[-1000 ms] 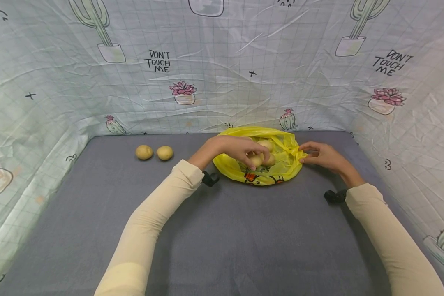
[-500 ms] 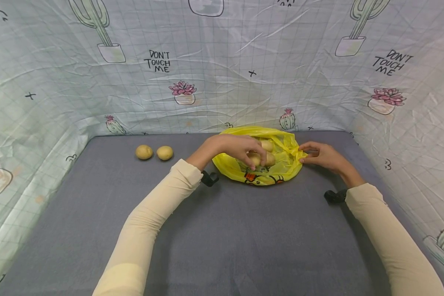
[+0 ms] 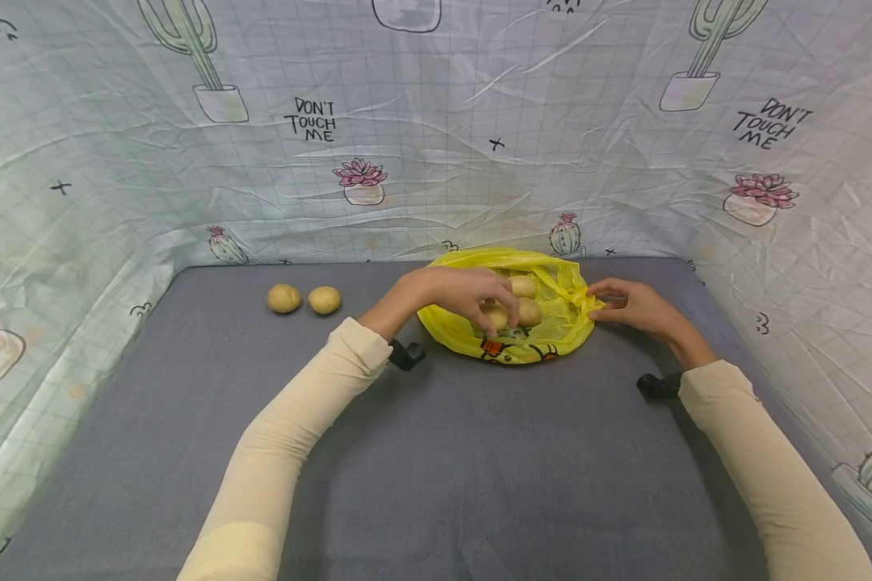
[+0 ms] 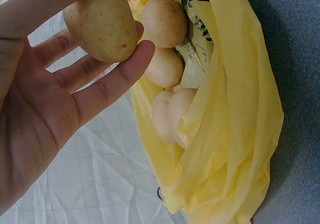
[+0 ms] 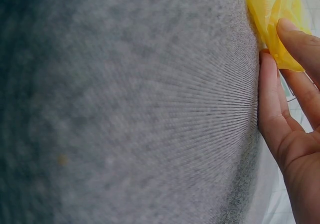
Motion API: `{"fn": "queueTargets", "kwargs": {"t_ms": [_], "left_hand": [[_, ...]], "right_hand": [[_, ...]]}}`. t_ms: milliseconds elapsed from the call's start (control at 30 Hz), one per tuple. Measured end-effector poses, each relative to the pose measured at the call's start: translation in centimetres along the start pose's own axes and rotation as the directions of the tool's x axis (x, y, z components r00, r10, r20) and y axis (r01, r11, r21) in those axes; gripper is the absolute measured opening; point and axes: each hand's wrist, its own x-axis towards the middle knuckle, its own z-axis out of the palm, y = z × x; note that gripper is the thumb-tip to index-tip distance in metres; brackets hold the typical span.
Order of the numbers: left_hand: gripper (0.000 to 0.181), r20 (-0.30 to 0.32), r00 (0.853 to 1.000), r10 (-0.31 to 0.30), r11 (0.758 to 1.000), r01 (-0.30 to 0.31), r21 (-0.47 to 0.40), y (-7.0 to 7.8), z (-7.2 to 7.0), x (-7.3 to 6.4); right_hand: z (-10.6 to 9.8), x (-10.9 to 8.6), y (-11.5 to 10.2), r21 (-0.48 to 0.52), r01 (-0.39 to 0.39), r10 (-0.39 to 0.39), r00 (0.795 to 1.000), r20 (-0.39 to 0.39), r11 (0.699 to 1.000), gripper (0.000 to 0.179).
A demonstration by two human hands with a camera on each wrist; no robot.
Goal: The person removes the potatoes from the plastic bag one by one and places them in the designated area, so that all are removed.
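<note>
My left hand [image 3: 456,290] holds a pale yellow potato [image 4: 102,21] between its thumb and fingers, over the mouth of a yellow plastic bag [image 3: 446,325]. In the left wrist view several more potatoes [image 4: 165,22] lie inside the bag, apart from the held one. At the bag's right end my right hand [image 3: 635,307] pinches the gathered plastic. The right wrist view shows a corner of the bag [image 5: 280,38] between the thumb and fingers, low by the table surface.
Two potatoes [image 3: 283,298] [image 3: 324,300] sit side by side on the grey tabletop [image 3: 436,452], left of the bag. A cactus-printed cloth [image 3: 436,161] stands along the back and both sides of the table.
My left hand has shifted slightly left with the potato, uncovering more of the potatoes in the bag. The right hand keeps its place on the bag.
</note>
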Motion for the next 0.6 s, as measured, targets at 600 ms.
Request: {"fn": "queueTargets", "kwargs": {"t_ms": [600], "left_hand": [[0.034, -0.018, 0.999, -0.047, 0.998, 0.047, -0.042, -0.1, 0.3, -1.1]], "right_hand": [[0.0, 0.0, 0.2, 0.008, -0.018, 0.018, 1.000, 0.004, 1.000, 0.058]]}}
